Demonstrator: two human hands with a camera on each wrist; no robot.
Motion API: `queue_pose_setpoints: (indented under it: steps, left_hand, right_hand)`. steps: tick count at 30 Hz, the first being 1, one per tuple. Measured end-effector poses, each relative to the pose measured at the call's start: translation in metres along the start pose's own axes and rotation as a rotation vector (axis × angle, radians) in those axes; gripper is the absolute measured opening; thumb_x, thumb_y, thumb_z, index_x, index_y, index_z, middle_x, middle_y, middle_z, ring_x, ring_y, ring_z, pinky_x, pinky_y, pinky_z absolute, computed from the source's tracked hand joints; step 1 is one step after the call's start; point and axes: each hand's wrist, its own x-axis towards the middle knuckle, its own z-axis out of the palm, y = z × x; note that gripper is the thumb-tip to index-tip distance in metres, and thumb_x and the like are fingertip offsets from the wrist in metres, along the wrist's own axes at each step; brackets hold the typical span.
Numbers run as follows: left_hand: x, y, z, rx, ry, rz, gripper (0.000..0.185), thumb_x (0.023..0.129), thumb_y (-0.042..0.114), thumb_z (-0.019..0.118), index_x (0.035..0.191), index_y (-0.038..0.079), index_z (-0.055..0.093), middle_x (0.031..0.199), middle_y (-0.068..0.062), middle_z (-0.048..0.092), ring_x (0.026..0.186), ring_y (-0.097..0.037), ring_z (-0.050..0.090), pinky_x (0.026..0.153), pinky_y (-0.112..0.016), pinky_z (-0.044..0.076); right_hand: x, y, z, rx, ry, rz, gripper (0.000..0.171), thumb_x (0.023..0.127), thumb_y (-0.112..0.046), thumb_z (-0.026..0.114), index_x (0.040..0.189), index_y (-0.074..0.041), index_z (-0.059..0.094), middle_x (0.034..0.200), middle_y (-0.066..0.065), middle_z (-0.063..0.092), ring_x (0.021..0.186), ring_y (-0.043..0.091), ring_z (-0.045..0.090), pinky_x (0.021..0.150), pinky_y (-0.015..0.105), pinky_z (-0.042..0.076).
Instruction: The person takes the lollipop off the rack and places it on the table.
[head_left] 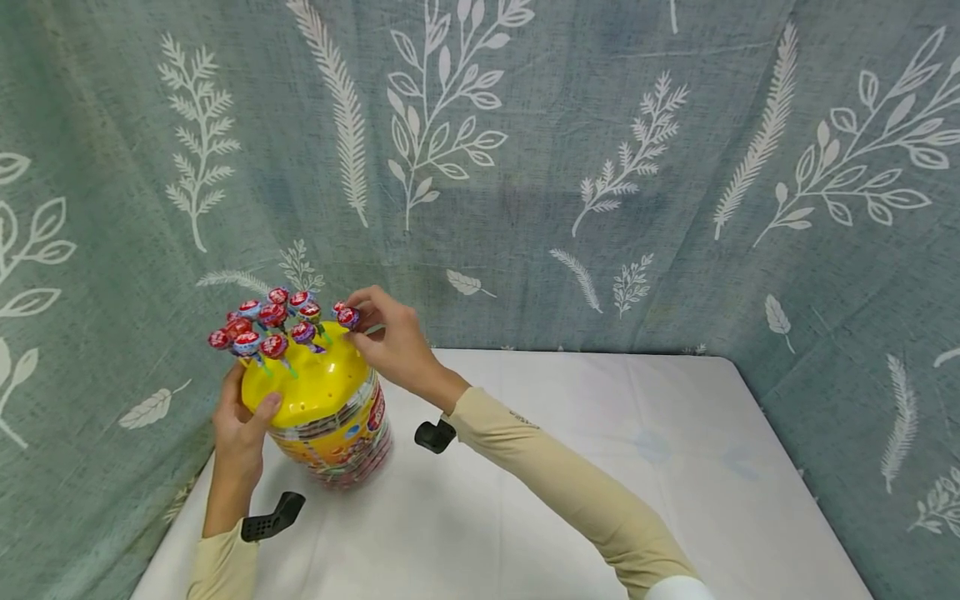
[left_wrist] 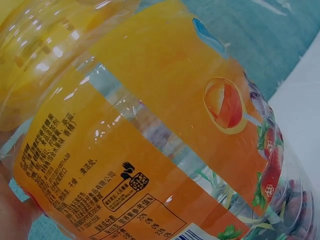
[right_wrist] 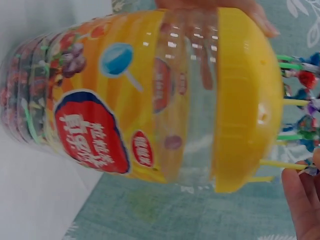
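Green leaf-print cloth hangs behind and to both sides of a white worktop (head_left: 600, 433). I see one clear candy jar (head_left: 337, 433) with an orange label at the near left of the worktop, tilted, capped by one yellow domed lid (head_left: 315, 379) pierced with holes.

Left hand (head_left: 240, 429): wraps the left side of the jar just below the lid, thumb curled onto the lid's edge. It steadies the jar.

Right hand (head_left: 390, 342): fingertips pinched on one red-wrapped lollipop (head_left: 347, 317) at the far right edge of the lid; I cannot tell whether its stick is seated in a hole yet.

Count: roughly eleven lollipops (head_left: 266, 325) stand in the lid, clustered over its far left half, besides the pinched one. Exact count uncertain where heads overlap. More wrapped lollipops fill the lower part of the jar (right_wrist: 30, 100); too packed to count.

Progress, my judgement: lid about half planted. Several holes on the near side remain open (head_left: 318, 387), so the near half is left to fill
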Motion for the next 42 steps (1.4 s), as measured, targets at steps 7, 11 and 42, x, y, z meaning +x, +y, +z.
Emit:
queue_pose_setpoints:
  steps: [7,11,42]
  left_hand:
    - [0.0,0.001,-0.001,0.017,-0.004,-0.01,0.068,0.087,0.004,0.058,0.146,0.021,0.031,0.144,-0.005,0.036,0.122,-0.02,0.039,0.093,-0.013,0.04]
    - [0.002,0.003,-0.001,0.031,-0.001,-0.005,0.067,0.087,0.005,0.058,0.146,0.021,0.031,0.144,-0.005,0.036,0.122,-0.019,0.039,0.094,-0.013,0.039]
    - [-0.006,0.001,0.002,0.046,0.017,-0.042,0.067,0.088,0.011,0.057,0.147,0.024,0.028,0.145,-0.002,0.034,0.124,-0.018,0.036,0.094,-0.013,0.038]
  right_hand:
    - [0.003,-0.002,-0.009,0.049,0.05,0.03,0.033,0.084,0.003,0.066,0.112,-0.005,0.05,0.095,0.008,0.062,0.078,0.009,0.062,0.071,0.018,0.052]
    - [0.001,-0.001,-0.012,0.071,0.068,0.066,0.034,0.083,0.003,0.067,0.112,-0.004,0.05,0.095,0.009,0.062,0.079,0.01,0.062,0.071,0.018,0.052]
    - [-0.051,0.092,-0.012,-0.012,0.067,0.396,0.027,0.082,-0.003,0.07,0.104,-0.004,0.054,0.083,0.009,0.066,0.067,0.011,0.063,0.058,0.021,0.053]
